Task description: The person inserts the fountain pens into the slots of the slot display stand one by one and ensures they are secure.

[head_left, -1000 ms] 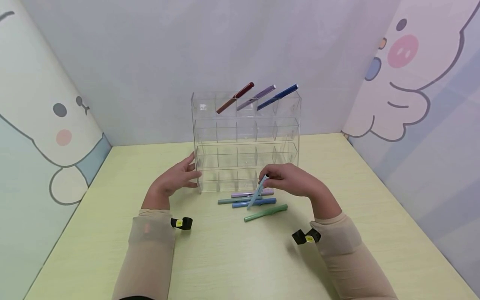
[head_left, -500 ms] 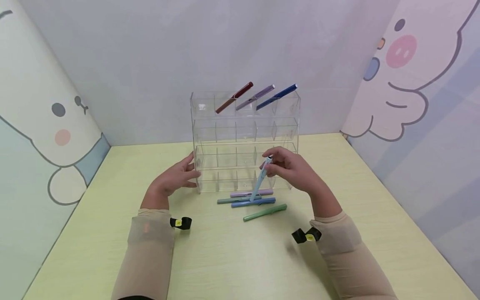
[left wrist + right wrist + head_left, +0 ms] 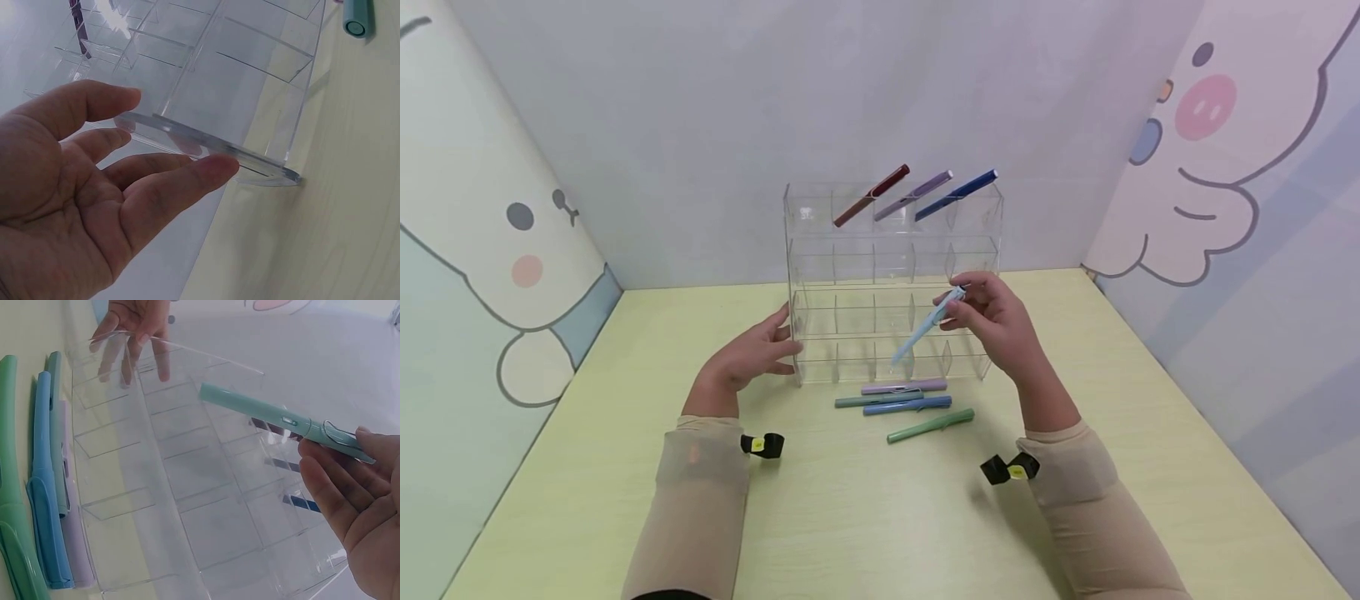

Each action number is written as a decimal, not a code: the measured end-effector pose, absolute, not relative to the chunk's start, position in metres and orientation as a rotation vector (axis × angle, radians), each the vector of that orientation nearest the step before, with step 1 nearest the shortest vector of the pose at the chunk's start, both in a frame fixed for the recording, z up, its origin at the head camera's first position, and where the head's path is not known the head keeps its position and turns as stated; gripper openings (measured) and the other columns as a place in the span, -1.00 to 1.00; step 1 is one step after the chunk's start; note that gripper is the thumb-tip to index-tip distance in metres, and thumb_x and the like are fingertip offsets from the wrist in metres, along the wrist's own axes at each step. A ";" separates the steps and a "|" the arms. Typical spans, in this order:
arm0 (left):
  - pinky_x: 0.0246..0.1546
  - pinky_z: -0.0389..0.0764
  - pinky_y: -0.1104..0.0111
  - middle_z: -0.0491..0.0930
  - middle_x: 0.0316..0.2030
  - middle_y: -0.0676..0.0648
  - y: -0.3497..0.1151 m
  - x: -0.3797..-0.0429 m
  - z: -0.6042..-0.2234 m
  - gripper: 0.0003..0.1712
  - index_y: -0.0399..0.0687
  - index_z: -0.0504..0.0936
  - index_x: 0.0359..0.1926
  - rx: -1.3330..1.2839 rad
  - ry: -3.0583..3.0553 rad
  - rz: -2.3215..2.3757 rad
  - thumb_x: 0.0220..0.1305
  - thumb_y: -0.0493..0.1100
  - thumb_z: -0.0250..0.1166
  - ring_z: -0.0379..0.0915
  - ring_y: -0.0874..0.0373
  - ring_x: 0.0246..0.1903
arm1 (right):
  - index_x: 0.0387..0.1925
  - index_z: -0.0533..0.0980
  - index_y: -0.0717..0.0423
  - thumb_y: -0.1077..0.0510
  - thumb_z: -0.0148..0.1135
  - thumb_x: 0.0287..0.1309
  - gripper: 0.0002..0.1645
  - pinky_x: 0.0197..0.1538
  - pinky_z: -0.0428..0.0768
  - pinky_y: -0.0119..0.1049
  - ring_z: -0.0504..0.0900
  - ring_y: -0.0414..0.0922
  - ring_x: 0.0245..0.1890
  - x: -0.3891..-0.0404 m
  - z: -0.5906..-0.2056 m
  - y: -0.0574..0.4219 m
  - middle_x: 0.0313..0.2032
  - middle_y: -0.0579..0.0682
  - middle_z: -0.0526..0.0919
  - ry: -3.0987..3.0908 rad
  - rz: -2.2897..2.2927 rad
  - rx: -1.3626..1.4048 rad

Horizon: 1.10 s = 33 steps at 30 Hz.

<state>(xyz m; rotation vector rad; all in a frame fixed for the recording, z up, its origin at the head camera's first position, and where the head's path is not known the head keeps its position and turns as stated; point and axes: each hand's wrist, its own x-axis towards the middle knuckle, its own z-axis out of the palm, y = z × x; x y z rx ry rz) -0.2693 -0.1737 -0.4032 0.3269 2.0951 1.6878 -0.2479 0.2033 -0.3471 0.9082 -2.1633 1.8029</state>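
Observation:
My right hand [image 3: 1000, 327] pinches a light blue capped pen [image 3: 925, 327] near its clip end. The pen slants in front of the lower right part of a clear acrylic rack [image 3: 853, 287], its other end pointing down and left. In the right wrist view the pen [image 3: 250, 407] looks pale turquoise, held between thumb and fingers. My left hand [image 3: 752, 354] grips the rack's left side panel low down; in the left wrist view the fingers [image 3: 181, 184] lie along that panel's edge.
Red [image 3: 872, 196], purple [image 3: 913, 196] and dark blue [image 3: 957, 195] pens lean in the rack's top row. On the table before the rack lie lilac [image 3: 880, 389], grey-green [image 3: 857, 402], blue [image 3: 895, 408] and green [image 3: 928, 426] pens. Walls [image 3: 880, 92] stand behind and beside.
My right hand has lifted the light blue pen up and slightly right, off the table area to before the rack, and it leans more. The left hand has stayed in place.

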 end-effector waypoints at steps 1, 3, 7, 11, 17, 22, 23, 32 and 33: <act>0.16 0.51 -0.09 0.08 0.49 -0.22 -0.174 -0.269 -0.403 -0.06 0.54 -0.29 0.54 0.326 2.099 1.685 0.48 -0.24 0.06 0.28 -0.27 0.33 | 0.15 0.40 0.18 0.28 0.13 0.36 -0.64 -0.15 0.73 -0.14 0.73 -0.03 -0.23 -0.249 -0.347 0.203 -0.09 0.26 0.65 -2.135 1.819 0.901; 0.16 0.51 -0.09 0.07 0.49 -0.22 -0.174 -0.269 -0.403 -0.06 0.50 -0.31 0.55 0.323 2.103 1.682 0.48 -0.24 0.06 0.27 -0.26 0.33 | 0.13 0.40 0.18 0.29 0.14 0.35 -0.65 -0.16 0.73 -0.13 0.73 -0.05 -0.24 -0.250 -0.347 0.202 -0.10 0.20 0.67 -2.071 1.851 0.886; 0.16 0.51 -0.10 0.08 0.49 -0.23 -0.176 -0.269 -0.403 -0.06 0.55 -0.29 0.53 0.326 2.096 1.688 0.48 -0.23 0.07 0.26 -0.27 0.34 | 0.11 0.42 0.21 0.32 0.15 0.34 -0.67 -0.16 0.72 -0.13 0.75 -0.07 -0.25 -0.254 -0.349 0.201 -0.13 0.11 0.70 -1.911 1.904 0.853; 0.16 0.51 -0.08 0.06 0.49 -0.25 -0.176 -0.269 -0.403 -0.06 0.57 -0.30 0.52 0.331 2.091 1.692 0.48 -0.23 0.07 0.24 -0.27 0.35 | 0.10 0.42 0.24 0.34 0.14 0.33 -0.68 -0.13 0.71 -0.10 0.75 -0.06 -0.22 -0.256 -0.349 0.200 -0.13 0.16 0.71 -1.767 1.954 0.825; 0.17 0.50 -0.08 0.05 0.49 -0.26 -0.176 -0.270 -0.403 -0.07 0.57 -0.31 0.53 0.350 2.087 1.693 0.49 -0.24 0.04 0.24 -0.30 0.34 | 0.11 0.37 0.30 0.32 0.13 0.34 -0.66 -0.10 0.70 -0.07 0.75 0.00 -0.20 -0.258 -0.348 0.197 -0.09 0.26 0.68 -1.610 1.993 0.757; 0.19 0.48 -0.09 0.02 0.50 -0.26 -0.175 -0.271 -0.405 -0.06 0.51 -0.34 0.54 0.340 2.082 1.690 0.49 -0.24 0.05 0.19 -0.27 0.38 | 0.10 0.37 0.33 0.36 0.14 0.31 -0.65 -0.09 0.70 -0.09 0.76 0.02 -0.21 -0.261 -0.347 0.192 -0.10 0.27 0.68 -1.482 2.026 0.694; 0.19 0.48 -0.09 0.01 0.50 -0.27 -0.175 -0.271 -0.406 -0.06 0.49 -0.35 0.54 0.344 2.079 1.689 0.49 -0.24 0.05 0.17 -0.28 0.38 | 0.10 0.37 0.33 0.36 0.15 0.31 -0.65 -0.08 0.70 -0.08 0.76 0.02 -0.21 -0.262 -0.347 0.191 -0.11 0.27 0.68 -1.465 2.029 0.685; 0.17 0.51 -0.07 0.08 0.49 -0.24 -0.175 -0.269 -0.406 -0.07 0.53 -0.30 0.54 0.329 2.077 1.707 0.48 -0.24 0.06 0.20 -0.25 0.38 | 0.10 0.37 0.33 0.33 0.18 0.30 -0.63 -0.04 0.68 -0.04 0.75 0.02 -0.18 -0.278 -0.331 0.180 -0.09 0.30 0.66 -1.446 2.004 0.684; 0.18 0.50 -0.08 0.07 0.49 -0.26 -0.175 -0.269 -0.406 -0.07 0.53 -0.30 0.54 0.337 2.077 1.707 0.48 -0.24 0.06 0.20 -0.27 0.37 | 0.11 0.36 0.34 0.32 0.18 0.30 -0.62 -0.03 0.68 -0.04 0.75 0.02 -0.18 -0.280 -0.329 0.179 -0.09 0.31 0.65 -1.451 1.993 0.687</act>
